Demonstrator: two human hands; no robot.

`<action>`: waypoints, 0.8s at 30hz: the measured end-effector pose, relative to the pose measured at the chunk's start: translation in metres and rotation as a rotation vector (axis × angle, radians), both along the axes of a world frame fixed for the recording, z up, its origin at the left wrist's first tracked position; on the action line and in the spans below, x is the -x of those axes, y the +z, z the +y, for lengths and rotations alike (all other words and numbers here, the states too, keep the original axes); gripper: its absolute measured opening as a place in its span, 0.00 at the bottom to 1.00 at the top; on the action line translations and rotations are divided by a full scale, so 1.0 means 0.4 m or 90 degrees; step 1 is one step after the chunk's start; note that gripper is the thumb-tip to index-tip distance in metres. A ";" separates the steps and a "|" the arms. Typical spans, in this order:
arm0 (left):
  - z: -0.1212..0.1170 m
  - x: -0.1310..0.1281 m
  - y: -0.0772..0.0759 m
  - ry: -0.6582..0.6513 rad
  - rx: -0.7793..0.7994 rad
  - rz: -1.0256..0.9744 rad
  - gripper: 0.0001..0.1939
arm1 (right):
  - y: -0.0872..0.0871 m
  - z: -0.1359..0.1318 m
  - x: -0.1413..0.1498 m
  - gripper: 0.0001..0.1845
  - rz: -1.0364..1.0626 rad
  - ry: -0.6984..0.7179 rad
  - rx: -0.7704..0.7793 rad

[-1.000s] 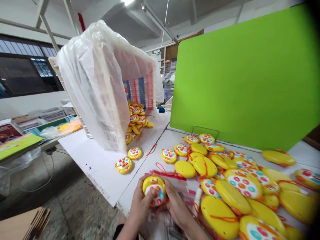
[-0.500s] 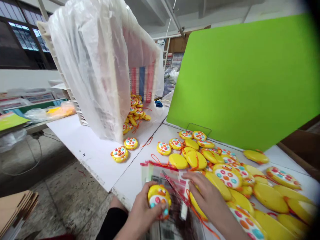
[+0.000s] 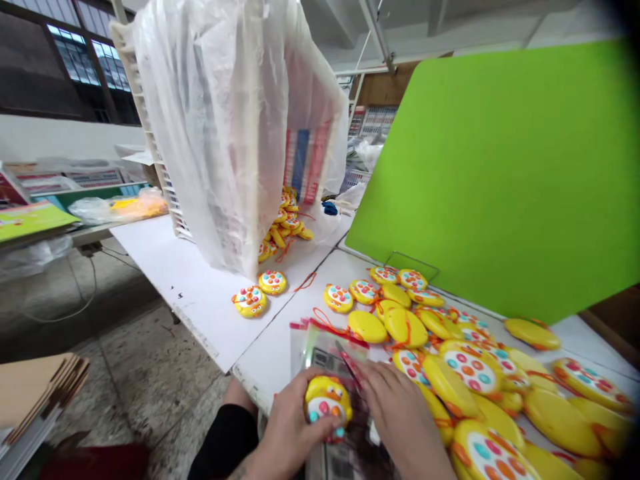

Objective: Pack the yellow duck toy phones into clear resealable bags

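My left hand (image 3: 293, 423) is closed round a yellow duck-shaped toy (image 3: 327, 408), whose white belly carries pink, orange and blue dots. Beside it, my right hand (image 3: 395, 407) is curled over a slim pointed tool (image 3: 349, 366), dark at the tip and red further down; whether it is scissors or tweezers I cannot tell. Under both hands lie clear plastic bags (image 3: 323, 350) with red top edges. A small white piece (image 3: 374, 433) shows partly beneath my right hand. More of the yellow toys (image 3: 470, 367) with orange cords are heaped right beside that hand.
A white crate (image 3: 170, 193) draped in plastic film lies on its side on the white table (image 3: 200, 293), with more toys inside. Two loose toys (image 3: 250, 301) sit before it. A green board (image 3: 495, 180) stands behind the heap. Cardboard sheets (image 3: 40, 393) are at lower left.
My right hand has moved left and down, onto the pointed tool, covering most of the white piece. My left hand still holds the toy. The whole view has shifted slightly.
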State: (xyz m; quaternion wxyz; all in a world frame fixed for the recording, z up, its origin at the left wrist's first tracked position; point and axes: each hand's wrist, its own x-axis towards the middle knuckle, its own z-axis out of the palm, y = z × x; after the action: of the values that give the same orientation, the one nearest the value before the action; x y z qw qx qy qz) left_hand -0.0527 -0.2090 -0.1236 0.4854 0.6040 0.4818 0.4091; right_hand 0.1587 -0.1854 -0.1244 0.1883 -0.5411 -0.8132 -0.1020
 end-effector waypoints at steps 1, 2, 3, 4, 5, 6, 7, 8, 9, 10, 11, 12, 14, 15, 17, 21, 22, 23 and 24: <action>0.000 0.001 -0.005 -0.004 -0.002 -0.008 0.28 | 0.003 0.020 0.018 0.17 -0.003 -0.019 0.031; 0.000 0.003 -0.010 -0.008 -0.002 -0.015 0.28 | 0.002 0.039 0.035 0.16 -0.009 -0.036 0.058; 0.001 0.005 -0.014 -0.015 -0.004 -0.022 0.29 | -0.004 0.055 0.050 0.16 -0.014 -0.050 0.079; 0.002 0.008 -0.017 -0.023 -0.006 -0.030 0.29 | -0.012 0.068 0.063 0.16 -0.013 -0.060 0.094; 0.003 0.010 -0.019 -0.030 -0.011 -0.037 0.29 | -0.021 0.077 0.072 0.17 0.000 -0.066 0.104; 0.004 0.013 -0.020 -0.034 -0.017 -0.039 0.29 | -0.029 0.083 0.078 0.18 0.027 -0.066 0.109; 0.005 0.015 -0.021 -0.035 -0.022 -0.039 0.29 | -0.033 0.085 0.080 0.19 0.069 -0.060 0.111; 0.005 0.017 -0.020 -0.034 -0.025 -0.034 0.30 | -0.033 0.084 0.079 0.20 0.124 -0.048 0.114; 0.005 0.018 -0.019 -0.034 -0.027 -0.028 0.30 | -0.027 0.080 0.074 0.19 0.188 -0.029 0.120; 0.004 0.020 -0.016 -0.034 -0.027 -0.019 0.31 | -0.015 0.073 0.068 0.19 0.256 -0.007 0.131; 0.003 0.021 -0.011 -0.038 -0.028 -0.009 0.30 | 0.002 0.064 0.060 0.18 0.322 0.011 0.149; 0.002 0.021 -0.006 -0.046 -0.030 0.000 0.30 | 0.022 0.054 0.052 0.17 0.377 0.022 0.176; 0.000 0.023 0.006 -0.067 -0.043 0.020 0.27 | 0.064 0.031 0.039 0.15 0.438 0.029 0.230; 0.000 0.023 0.011 -0.075 -0.052 0.030 0.26 | 0.083 0.019 0.036 0.14 0.442 0.031 0.252; 0.000 0.023 0.019 -0.078 -0.066 0.053 0.25 | 0.104 0.001 0.034 0.12 0.417 0.058 0.281; 0.000 0.022 0.021 -0.073 -0.079 0.073 0.24 | 0.087 -0.015 0.037 0.13 0.362 0.099 0.276; 0.000 0.022 0.020 -0.076 -0.083 0.068 0.24 | 0.076 -0.015 0.037 0.13 0.351 0.094 0.263; 0.000 0.022 0.020 -0.078 -0.087 0.064 0.24 | 0.067 -0.014 0.036 0.14 0.341 0.088 0.254; 0.000 0.023 0.019 -0.079 -0.090 0.063 0.24 | 0.061 -0.013 0.036 0.15 0.333 0.086 0.250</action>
State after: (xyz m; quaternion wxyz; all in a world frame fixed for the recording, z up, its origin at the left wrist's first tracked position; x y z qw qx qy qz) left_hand -0.0618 -0.2090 -0.1160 0.4421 0.6848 0.4365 0.3809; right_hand 0.1445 -0.1906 -0.0999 0.2892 -0.5196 -0.7756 0.2119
